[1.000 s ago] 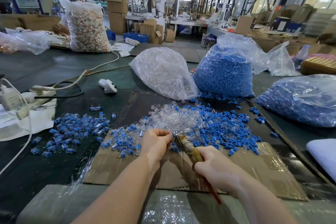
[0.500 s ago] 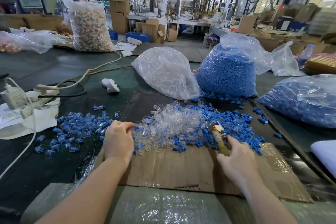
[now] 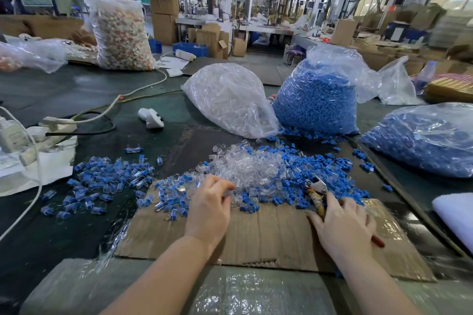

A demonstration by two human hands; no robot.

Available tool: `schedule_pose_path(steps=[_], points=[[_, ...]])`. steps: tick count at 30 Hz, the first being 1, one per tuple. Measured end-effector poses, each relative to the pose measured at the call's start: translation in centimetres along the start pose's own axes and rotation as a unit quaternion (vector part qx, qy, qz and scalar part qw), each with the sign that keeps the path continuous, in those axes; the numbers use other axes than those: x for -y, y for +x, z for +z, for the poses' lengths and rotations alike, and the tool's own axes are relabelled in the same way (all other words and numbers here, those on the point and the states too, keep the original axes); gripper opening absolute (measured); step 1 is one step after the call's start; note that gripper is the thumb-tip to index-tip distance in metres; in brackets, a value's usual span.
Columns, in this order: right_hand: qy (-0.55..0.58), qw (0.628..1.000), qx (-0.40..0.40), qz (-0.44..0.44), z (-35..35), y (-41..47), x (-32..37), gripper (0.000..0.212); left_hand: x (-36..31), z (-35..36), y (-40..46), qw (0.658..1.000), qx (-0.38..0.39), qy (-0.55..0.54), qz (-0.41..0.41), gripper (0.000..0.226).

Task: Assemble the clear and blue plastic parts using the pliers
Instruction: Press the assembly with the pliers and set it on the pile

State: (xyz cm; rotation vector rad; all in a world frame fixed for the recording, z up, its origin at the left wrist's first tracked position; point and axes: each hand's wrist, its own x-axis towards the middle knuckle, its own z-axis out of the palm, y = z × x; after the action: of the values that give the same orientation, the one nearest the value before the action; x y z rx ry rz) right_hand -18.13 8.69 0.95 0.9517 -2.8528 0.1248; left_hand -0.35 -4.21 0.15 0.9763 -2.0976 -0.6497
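A heap of loose clear parts (image 3: 252, 167) lies on the cardboard sheet (image 3: 268, 233), with loose blue parts (image 3: 325, 169) spread to its right. Assembled clear-and-blue pieces (image 3: 107, 181) lie scattered to the left. My left hand (image 3: 211, 206) reaches into the near edge of the clear heap and its fingertips pinch a clear part. My right hand (image 3: 344, 225) grips the pliers (image 3: 316, 190), whose jaws point up into the blue parts; a red handle tip sticks out behind the hand.
Behind the heaps stand a bag of clear parts (image 3: 227, 100) and a bag of blue parts (image 3: 320, 94); another blue bag (image 3: 422, 138) lies at right. A power strip with cables (image 3: 56, 123) and a white device (image 3: 152, 117) sit at left.
My left hand moved right, from the assembled pieces to the edge of the clear heap. My right hand with the pliers stayed by the blue parts, shifting only slightly.
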Motion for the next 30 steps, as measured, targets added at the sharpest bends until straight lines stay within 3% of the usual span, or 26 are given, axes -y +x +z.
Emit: schedule_pose_path(steps=[3, 7, 12, 16, 25, 30], points=[[0.008, 0.997, -0.059, -0.054, -0.1, -0.1, 1.0, 0.052, -1.1, 1.7, -0.6, 0.999, 0.045, -0.017, 0.017, 0.022], [0.033, 0.990, -0.071, -0.116, 0.2, 0.0, 2.7, 0.036, -1.3, 3.1, -0.9, 0.998, 0.062, 0.006, 0.010, 0.035], [0.039, 0.991, -0.035, -0.121, 0.9, 0.9, 3.9, 0.041, -0.7, 3.6, -1.4, 0.998, 0.059, 0.023, 0.026, 0.036], [0.040, 0.991, -0.038, -0.124, 1.0, 1.1, 4.3, 0.029, -0.6, 3.4, -1.5, 0.998, 0.052, -0.006, 0.018, 0.030], [0.094, 0.981, -0.098, -0.140, 1.0, 0.1, 4.0, 0.016, -0.6, 3.1, -1.6, 0.998, 0.060, -0.035, 0.011, 0.035], [0.204, 0.946, -0.183, -0.172, 1.3, -1.3, 4.8, 0.011, -0.6, 3.3, -1.5, 0.998, 0.042, -0.040, -0.001, 0.027]])
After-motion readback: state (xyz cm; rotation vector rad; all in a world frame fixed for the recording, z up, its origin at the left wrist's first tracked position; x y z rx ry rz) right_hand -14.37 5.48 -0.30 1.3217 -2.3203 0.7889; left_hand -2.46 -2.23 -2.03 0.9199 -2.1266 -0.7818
